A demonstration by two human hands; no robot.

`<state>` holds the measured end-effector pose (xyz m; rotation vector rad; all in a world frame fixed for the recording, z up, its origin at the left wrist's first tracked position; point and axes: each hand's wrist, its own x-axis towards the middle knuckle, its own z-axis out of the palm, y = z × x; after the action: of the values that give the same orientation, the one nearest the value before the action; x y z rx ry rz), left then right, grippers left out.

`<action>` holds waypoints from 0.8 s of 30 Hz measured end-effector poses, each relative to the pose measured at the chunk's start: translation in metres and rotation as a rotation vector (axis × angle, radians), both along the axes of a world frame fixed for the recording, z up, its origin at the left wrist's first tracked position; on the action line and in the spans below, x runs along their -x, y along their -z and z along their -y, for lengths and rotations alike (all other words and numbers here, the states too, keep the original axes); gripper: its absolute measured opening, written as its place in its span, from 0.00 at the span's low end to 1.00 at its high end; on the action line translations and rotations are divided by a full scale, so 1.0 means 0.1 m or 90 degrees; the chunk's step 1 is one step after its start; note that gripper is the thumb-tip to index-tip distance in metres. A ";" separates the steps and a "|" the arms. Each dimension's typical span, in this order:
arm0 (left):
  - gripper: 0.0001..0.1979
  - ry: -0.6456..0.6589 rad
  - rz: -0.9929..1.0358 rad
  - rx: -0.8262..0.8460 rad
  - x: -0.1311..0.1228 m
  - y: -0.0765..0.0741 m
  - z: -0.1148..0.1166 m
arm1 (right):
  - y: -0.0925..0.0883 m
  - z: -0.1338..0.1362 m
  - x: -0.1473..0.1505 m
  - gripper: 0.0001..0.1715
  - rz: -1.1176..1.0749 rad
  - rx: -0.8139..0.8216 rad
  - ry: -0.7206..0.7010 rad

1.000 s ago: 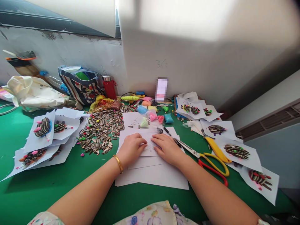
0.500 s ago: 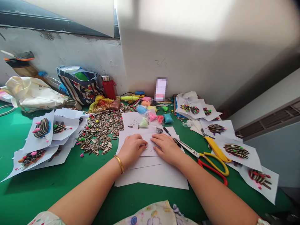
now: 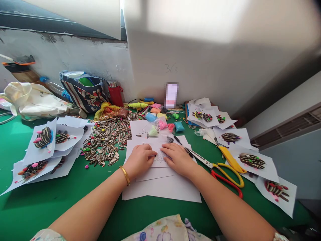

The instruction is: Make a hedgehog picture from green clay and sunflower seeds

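My left hand (image 3: 139, 161) and my right hand (image 3: 178, 160) lie close together on a small white sheet with pencil lines (image 3: 158, 146). The left fingers curl down near the sheet's middle, and any small item under them is hidden. My right hand rests flatter, its fingertips facing the left hand. That sheet lies on a stack of white paper (image 3: 163, 190). A gold bangle (image 3: 124, 175) circles my left wrist. A black pen (image 3: 178, 140) lies just beyond my right fingers.
A heap of striped sunflower seeds (image 3: 106, 142) lies left of the paper, beside sheets of seed pictures (image 3: 42, 144). Red-and-yellow-handled scissors (image 3: 213, 165) sit right of my right hand. Coloured clay packets (image 3: 163, 124), a striped bag (image 3: 82, 92) and a red bottle (image 3: 115, 95) stand behind.
The whole scene has shifted slightly left in the view. My hands remain on the sheet, with only slight shifts of the fingers.
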<state>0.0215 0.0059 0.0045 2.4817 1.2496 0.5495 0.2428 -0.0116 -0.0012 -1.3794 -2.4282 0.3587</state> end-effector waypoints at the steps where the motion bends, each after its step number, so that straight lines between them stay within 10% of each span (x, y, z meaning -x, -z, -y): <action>1: 0.15 0.002 -0.004 0.000 0.00 0.00 0.00 | 0.00 0.00 0.00 0.23 0.002 0.001 0.000; 24: 0.15 0.025 -0.034 -0.018 0.07 -0.03 -0.02 | 0.01 -0.01 -0.01 0.23 -0.006 0.000 -0.002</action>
<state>0.0149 0.0084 0.0075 2.5538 1.2188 0.4966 0.2437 -0.0108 -0.0021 -1.3719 -2.4228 0.3656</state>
